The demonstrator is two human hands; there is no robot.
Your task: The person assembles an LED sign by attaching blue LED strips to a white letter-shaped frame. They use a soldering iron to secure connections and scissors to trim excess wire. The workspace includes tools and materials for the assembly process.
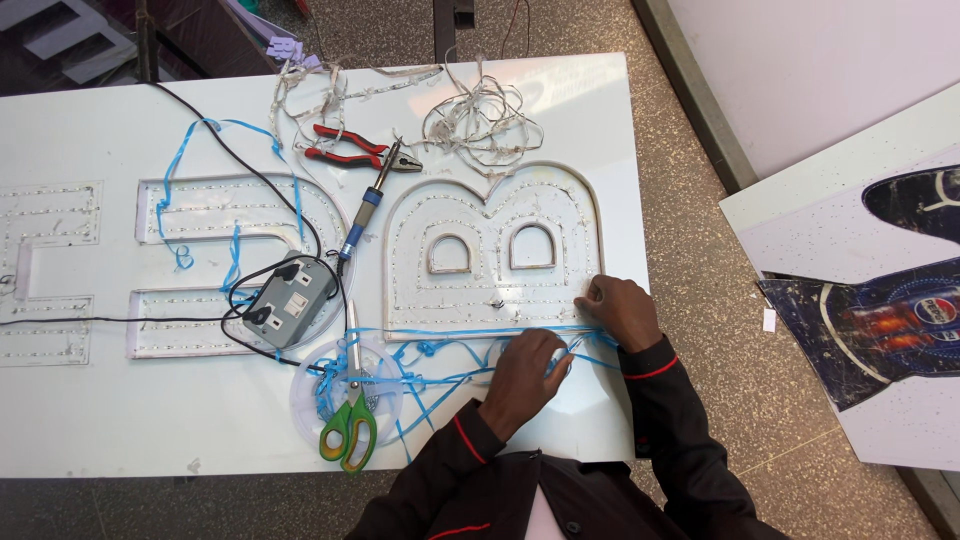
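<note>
Head view, looking down on the white counter point(560, 90). We see the blue tape point(450, 333) running as a long, nearly level line along the lower edge of the letter-shaped channel point(492, 245), its long axis lying left to right across both hands. The right hand point(618, 308) sits at the tape's far right end, at the channel's lower right corner; its fingers point(592, 296) are curled down and pressed against the rim there, seemingly pinching the tape end, though we cannot tell the exact grip. The left hand point(525, 378) lies just below the tape line, slightly left of the right hand; its fingers point(556, 366) are closed loosely over loose loops of the same tape, which spill leftward from them towards a flat white reel point(305, 385). Thus the free length of tape extends to the left of both hands, and the left hand is the nearer to it. Scissors point(348, 425) with green handles rest on the reel, well to the left of the fingers. Farther up and left lie a grey socket box point(290, 297), a soldering iron point(362, 220) and red pliers point(355, 147).
</note>
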